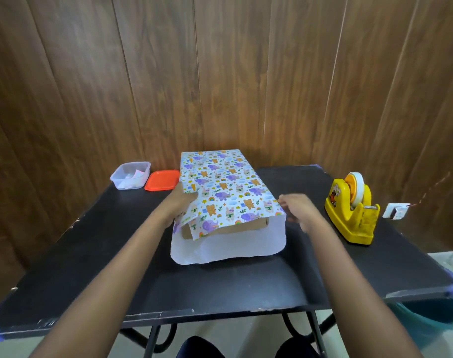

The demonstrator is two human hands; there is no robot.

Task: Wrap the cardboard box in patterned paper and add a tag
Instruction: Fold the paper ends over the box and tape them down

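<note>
So the cardboard box (235,227) sits about mid-table on the black table (91,267), long way pointing away from the person, with the patterned paper (223,187) draped over its top. It's the cartoon elephants, bears and rainbows kind. The near end isn't closed: you can see brown cardboard peeking out under the print, and the paper's plain white underside curls out toward the person on the tabletop. The left hand (181,198) is up against the left side of the box with its fingers tucked under a loose flap of paper, so I honestly can't tell if it's gripping or just pressing. The right hand (296,209) is just beside the paper's right edge near the front corner, fingers loosely bent toward it, but it's motion-blurred and I can't say whether it's touching or pinching anything. Off to the right, well apart from the box, there's a yellow tape dispenser (352,210) with a roll loaded. Back left, a clear plastic container (130,175) holds some white bits, and its orange lid (161,180) lies flat just beside it.
</note>
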